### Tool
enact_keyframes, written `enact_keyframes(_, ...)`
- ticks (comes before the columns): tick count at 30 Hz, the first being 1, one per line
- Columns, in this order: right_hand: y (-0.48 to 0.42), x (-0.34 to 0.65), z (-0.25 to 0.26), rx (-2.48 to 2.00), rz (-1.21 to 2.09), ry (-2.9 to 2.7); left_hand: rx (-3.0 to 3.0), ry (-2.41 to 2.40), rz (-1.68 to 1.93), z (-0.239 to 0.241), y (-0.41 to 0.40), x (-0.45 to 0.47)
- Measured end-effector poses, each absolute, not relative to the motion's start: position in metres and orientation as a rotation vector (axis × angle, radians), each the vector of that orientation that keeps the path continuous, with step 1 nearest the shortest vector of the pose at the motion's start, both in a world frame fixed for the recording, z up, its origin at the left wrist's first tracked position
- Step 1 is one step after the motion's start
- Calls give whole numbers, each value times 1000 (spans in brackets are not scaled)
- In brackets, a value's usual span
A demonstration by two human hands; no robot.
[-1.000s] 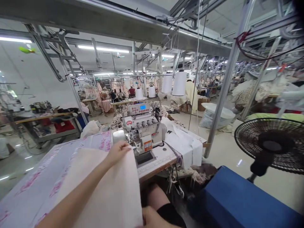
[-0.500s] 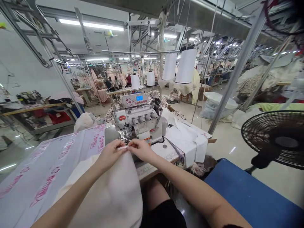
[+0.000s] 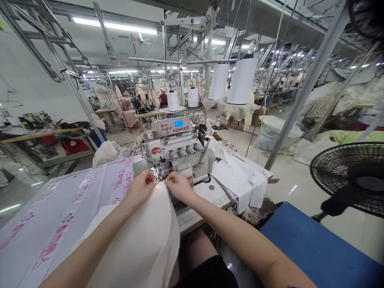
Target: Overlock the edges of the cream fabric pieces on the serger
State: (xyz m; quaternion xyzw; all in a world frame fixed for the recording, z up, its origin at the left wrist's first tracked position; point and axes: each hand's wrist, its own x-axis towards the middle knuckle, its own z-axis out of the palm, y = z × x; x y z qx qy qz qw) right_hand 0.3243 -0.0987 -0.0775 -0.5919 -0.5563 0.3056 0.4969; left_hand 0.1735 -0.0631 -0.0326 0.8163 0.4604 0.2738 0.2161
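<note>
Now left hand [image 3: 139,189], right hand [image 3: 179,187] pinch one cloth [image 3: 141,236]

Overlock machine [image 3: 175,150] on table [image 3: 195,218], fan [image 3: 348,176] to right.

Needle area of the overlock machine [image 3: 160,171] partly hidden behind fingers [image 3: 149,178]; pale fabric [image 3: 141,240] cut off by bottom edge; display digits [image 3: 179,123] too small to read.

The only view is taken from a camera worn on the person's head, and it is pointed forward and down. The person's left hand [image 3: 139,188], right hand [image 3: 179,186] and a pale cream cloth [image 3: 141,236] are seen from just above and very near. A white overlock sewing machine [image 3: 177,152] is framed close ahead, while long rows of white fluorescent ceiling lights [image 3: 114,26] are taken in far beyond.
</note>
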Motion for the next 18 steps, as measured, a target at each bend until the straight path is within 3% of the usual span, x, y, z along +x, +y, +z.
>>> enact_keyframes(9,-107,314,-72,-1573,463,-1403,2287,1369,734,-26,-48,181)
enact_keyframes(14,-142,313,-90,-1333,399,-1416,2315,1342,781,-29,-53,153)
enact_keyframes(18,-179,307,-112,-1225,556,-1590,2067,1437,718,-47,-72,99)
